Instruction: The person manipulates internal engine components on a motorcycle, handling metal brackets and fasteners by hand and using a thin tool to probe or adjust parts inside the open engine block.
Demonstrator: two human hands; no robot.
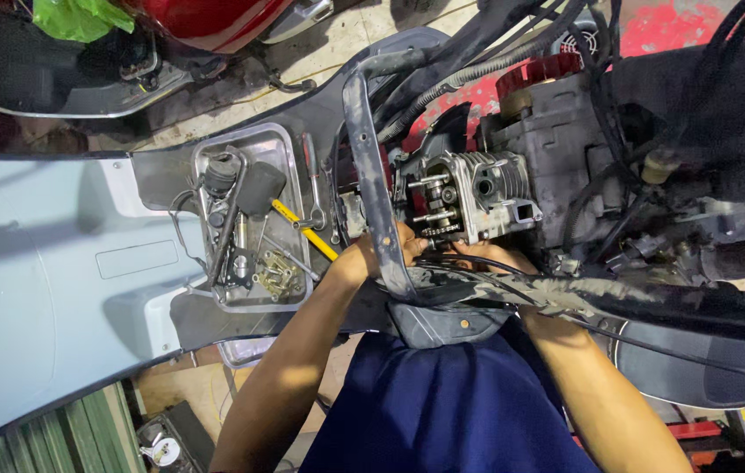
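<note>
left hand (381,250) reaches up behind the grey frame bar (370,175), fingers curled at the chain (442,229) on the open end of the engine head (477,193); whether it grips the chain cannot be told, the bar hides the fingertips. right hand (486,256) sits just below the engine head, mostly hidden by black cables (477,267); its grip cannot be told. the engine head is finned, silver, with studs showing on its left face, mounted in the scooter frame at centre. to the left, a metal tray (289,153) rests on the grey floorboard (66,263), holding bolts (278,273), a black cap and loose parts. a yellow-handled tool (307,232) lies across the tray's right rim. person wears a dark blue shirt (442,403).
</note>
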